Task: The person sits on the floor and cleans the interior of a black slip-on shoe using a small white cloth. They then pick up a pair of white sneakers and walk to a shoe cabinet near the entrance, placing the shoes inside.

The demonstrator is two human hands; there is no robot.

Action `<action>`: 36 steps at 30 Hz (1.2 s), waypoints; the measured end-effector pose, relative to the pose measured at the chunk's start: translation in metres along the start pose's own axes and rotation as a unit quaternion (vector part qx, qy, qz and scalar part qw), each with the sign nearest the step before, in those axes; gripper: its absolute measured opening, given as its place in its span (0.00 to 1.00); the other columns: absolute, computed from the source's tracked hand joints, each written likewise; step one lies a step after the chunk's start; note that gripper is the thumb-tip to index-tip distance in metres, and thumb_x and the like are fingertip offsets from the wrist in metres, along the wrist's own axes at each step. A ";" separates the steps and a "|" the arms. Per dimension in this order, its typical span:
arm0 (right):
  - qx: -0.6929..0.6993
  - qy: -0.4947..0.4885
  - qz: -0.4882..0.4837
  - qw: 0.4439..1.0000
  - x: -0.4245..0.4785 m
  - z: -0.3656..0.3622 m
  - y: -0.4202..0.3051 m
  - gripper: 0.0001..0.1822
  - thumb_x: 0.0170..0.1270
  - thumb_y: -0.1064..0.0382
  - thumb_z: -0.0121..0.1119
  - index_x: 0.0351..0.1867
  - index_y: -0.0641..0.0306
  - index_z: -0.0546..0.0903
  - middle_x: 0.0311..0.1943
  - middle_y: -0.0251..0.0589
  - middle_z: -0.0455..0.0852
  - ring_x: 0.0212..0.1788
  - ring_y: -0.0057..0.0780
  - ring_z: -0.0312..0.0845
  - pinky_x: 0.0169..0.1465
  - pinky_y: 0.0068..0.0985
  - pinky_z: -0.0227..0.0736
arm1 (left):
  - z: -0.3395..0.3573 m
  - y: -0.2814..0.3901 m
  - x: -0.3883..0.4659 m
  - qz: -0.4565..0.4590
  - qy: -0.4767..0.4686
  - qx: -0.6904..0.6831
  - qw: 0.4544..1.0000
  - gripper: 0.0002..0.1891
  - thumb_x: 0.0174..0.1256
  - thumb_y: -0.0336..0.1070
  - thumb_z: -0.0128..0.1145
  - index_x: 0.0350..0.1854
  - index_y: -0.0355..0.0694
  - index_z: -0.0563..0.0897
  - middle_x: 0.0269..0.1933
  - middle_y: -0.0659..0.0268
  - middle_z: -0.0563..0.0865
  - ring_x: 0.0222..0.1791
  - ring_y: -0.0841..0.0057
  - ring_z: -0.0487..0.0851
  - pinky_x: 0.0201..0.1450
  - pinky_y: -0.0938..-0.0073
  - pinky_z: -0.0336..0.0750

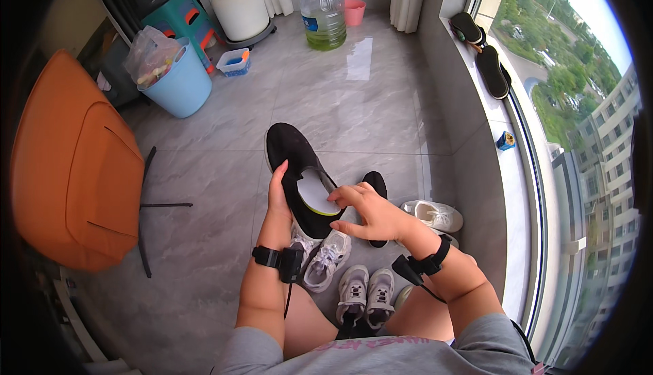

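Note:
A black cloth slip-on shoe (290,146) with a pale sole edge is in my left hand (279,194), tilted, its toe pointing away from me. My left thumb lies along its side, and the other fingers are hidden beneath it. Inside the opening sits a white insole (312,190) with a yellow-green rim at the heel. The fingertips of my right hand (376,215) reach the insole's right edge, while the thumb stands apart near the heel. Partly behind my right hand, another black shoe (376,184) rests on the floor.
Below my hands stand white-and-grey sneakers (326,263) and grey velcro-strap shoes (353,288). White lace-up shoes (433,215) are by the right wall. Black shoes (492,71) and a small blue box (506,141) occupy the window sill. An orange chair (76,171) and blue bin (181,87) stand left.

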State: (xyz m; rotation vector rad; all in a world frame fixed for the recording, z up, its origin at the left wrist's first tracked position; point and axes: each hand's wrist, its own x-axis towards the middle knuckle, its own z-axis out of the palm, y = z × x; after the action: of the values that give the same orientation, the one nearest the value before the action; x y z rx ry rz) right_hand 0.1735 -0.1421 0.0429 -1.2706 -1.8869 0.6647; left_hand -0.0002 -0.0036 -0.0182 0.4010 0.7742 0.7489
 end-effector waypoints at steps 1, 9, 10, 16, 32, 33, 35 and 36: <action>-0.005 0.023 -0.020 1.000 0.001 0.001 -0.005 0.22 0.58 0.51 0.63 0.46 0.63 0.74 0.32 0.42 0.83 0.42 0.37 0.79 0.57 0.32 0.61 | -0.002 0.000 0.002 0.016 0.000 -0.005 1.000 0.22 0.62 0.52 0.53 0.46 0.37 0.81 0.41 0.59 0.86 0.40 0.65 0.84 0.47 0.68 0.78; -0.026 0.077 0.066 0.994 -0.003 0.028 -0.002 0.16 0.58 0.56 0.65 0.44 0.63 0.79 0.28 0.39 0.83 0.30 0.34 0.78 0.38 0.27 0.70 | 0.001 -0.004 0.002 0.035 -0.004 0.011 0.999 0.28 0.65 0.57 0.49 0.53 0.35 0.78 0.47 0.57 0.84 0.44 0.66 0.83 0.51 0.66 0.76; -0.024 0.069 0.112 0.991 -0.004 0.032 -0.004 0.17 0.58 0.56 0.65 0.44 0.62 0.78 0.27 0.40 0.83 0.28 0.33 0.78 0.35 0.26 0.70 | 0.009 -0.003 -0.005 0.045 0.005 0.019 0.999 0.29 0.65 0.58 0.49 0.53 0.35 0.78 0.48 0.57 0.84 0.45 0.66 0.83 0.52 0.67 0.76; 0.241 0.055 0.363 0.898 0.001 0.040 0.012 0.23 0.57 0.56 0.68 0.47 0.70 0.77 0.28 0.40 0.85 0.27 0.23 0.79 0.28 0.24 0.70 | 0.018 -0.017 -0.016 0.055 -0.065 0.040 0.996 0.37 0.65 0.67 0.47 0.62 0.37 0.71 0.56 0.59 0.79 0.52 0.67 0.79 0.56 0.67 0.73; -0.150 0.157 0.262 0.940 -0.001 0.065 0.043 0.30 0.64 0.46 0.56 0.14 0.72 0.75 0.16 0.55 0.78 0.22 0.52 0.78 0.28 0.36 0.73 | 0.026 -0.046 -0.014 0.042 -0.083 0.068 0.993 0.38 0.66 0.69 0.42 0.64 0.39 0.69 0.59 0.62 0.78 0.56 0.69 0.76 0.60 0.69 0.69; -0.183 0.135 0.267 0.936 0.001 0.065 0.041 0.31 0.65 0.45 0.54 0.13 0.72 0.75 0.17 0.54 0.80 0.24 0.52 0.79 0.29 0.37 0.74 | 0.026 -0.046 -0.014 0.040 -0.073 0.071 0.994 0.38 0.66 0.69 0.42 0.64 0.39 0.70 0.58 0.62 0.78 0.56 0.69 0.76 0.60 0.69 0.70; -0.079 0.011 0.307 0.948 0.002 0.048 0.040 0.29 0.67 0.46 0.49 0.23 0.75 0.79 0.24 0.59 0.81 0.32 0.50 0.81 0.30 0.36 0.76 | 0.020 -0.044 -0.011 0.034 -0.065 0.075 0.994 0.39 0.65 0.70 0.42 0.63 0.39 0.70 0.58 0.62 0.78 0.55 0.69 0.77 0.59 0.68 0.70; 0.008 -0.036 0.318 0.947 0.003 0.038 0.039 0.28 0.67 0.46 0.49 0.27 0.76 0.80 0.27 0.60 0.81 0.34 0.48 0.82 0.30 0.35 0.77 | 0.016 -0.040 -0.011 0.028 -0.065 0.077 0.994 0.39 0.65 0.70 0.42 0.63 0.39 0.70 0.58 0.62 0.78 0.55 0.69 0.77 0.58 0.68 0.71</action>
State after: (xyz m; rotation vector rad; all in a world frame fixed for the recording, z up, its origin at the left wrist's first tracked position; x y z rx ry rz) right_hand 0.1627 -0.1256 -0.0081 -1.8860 -1.5017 1.0595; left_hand 0.0246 -0.0397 -0.0255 0.6074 0.7025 0.7096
